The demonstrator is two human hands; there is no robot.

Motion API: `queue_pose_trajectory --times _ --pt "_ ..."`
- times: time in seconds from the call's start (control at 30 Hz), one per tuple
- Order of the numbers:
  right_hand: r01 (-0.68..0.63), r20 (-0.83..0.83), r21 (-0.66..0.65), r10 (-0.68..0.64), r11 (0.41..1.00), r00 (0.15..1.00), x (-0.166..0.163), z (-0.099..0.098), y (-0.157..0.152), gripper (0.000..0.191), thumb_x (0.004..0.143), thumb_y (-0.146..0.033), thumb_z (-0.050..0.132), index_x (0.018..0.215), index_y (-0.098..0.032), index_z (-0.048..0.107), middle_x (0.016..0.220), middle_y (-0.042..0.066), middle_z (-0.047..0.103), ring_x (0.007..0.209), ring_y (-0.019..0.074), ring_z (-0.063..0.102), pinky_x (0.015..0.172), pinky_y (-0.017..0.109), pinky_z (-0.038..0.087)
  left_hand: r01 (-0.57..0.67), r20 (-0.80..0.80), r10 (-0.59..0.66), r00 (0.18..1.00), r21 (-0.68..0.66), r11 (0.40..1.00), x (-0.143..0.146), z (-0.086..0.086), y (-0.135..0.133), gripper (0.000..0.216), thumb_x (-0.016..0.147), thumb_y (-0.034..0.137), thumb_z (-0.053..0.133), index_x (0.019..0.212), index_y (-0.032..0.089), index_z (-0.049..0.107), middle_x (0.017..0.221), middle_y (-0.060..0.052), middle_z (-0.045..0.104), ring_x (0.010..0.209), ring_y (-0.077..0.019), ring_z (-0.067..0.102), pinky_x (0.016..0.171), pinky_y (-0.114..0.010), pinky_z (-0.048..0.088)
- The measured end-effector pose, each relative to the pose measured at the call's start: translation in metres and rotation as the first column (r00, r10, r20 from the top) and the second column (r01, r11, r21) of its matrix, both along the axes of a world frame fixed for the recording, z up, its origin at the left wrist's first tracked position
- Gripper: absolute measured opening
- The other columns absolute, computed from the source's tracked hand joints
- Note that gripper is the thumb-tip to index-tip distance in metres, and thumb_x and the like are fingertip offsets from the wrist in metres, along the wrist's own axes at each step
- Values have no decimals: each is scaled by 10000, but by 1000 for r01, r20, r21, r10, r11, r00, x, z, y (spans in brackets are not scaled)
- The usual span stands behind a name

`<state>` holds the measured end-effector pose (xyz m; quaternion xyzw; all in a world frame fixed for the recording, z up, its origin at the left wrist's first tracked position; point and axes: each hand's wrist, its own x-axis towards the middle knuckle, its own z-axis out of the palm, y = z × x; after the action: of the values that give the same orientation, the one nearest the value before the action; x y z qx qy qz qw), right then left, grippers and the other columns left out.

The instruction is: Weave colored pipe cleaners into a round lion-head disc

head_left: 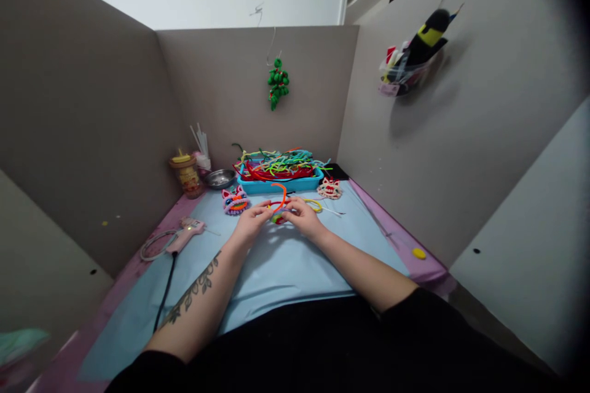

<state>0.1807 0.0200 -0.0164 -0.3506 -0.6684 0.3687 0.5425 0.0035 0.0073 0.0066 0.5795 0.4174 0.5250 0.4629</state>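
Observation:
My left hand and my right hand meet over the light blue mat, fingers pinched on a small pipe-cleaner piece of red, yellow and green. An orange pipe cleaner curls up from it between my hands. A yellow loop lies just right of my right hand. A blue tray heaped with coloured pipe cleaners stands behind them.
A pink glue gun with its cord lies at the left. A finished pink figure and a red-white one flank the tray. A jar and metal bowl stand back left. Grey partitions enclose the desk; a green ornament hangs behind.

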Motion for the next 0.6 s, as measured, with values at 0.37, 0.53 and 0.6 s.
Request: queue_pose_trajectory --times 0.37,0.53,0.6 --pt "221 28 124 -226 967 974 10 12 -1 157 779 -336 569 860 -222 638 946 57 585 881 191 546 779 320 446 -112 -189 145 971 175 978 -1 5 -3 190 670 357 668 623 176 696 1126 -105 611 1042 -259 560 981 -371 343" --pt "252 120 271 -293 929 949 23 13 4 284 755 -188 532 1016 -246 629 958 54 579 826 188 544 795 335 448 -10 -153 23 988 84 996 1 8 -7 211 651 371 686 596 167 684 1133 -114 610 1028 -267 559 948 -367 376" --pt "219 178 337 -290 916 940 25 13 4 315 763 -158 510 1039 -250 629 979 59 575 878 197 546 830 345 442 41 -120 -37 992 29 999 1 8 -8 226 650 374 687 589 157 677 1149 -120 606 1019 -267 561 927 -364 389"
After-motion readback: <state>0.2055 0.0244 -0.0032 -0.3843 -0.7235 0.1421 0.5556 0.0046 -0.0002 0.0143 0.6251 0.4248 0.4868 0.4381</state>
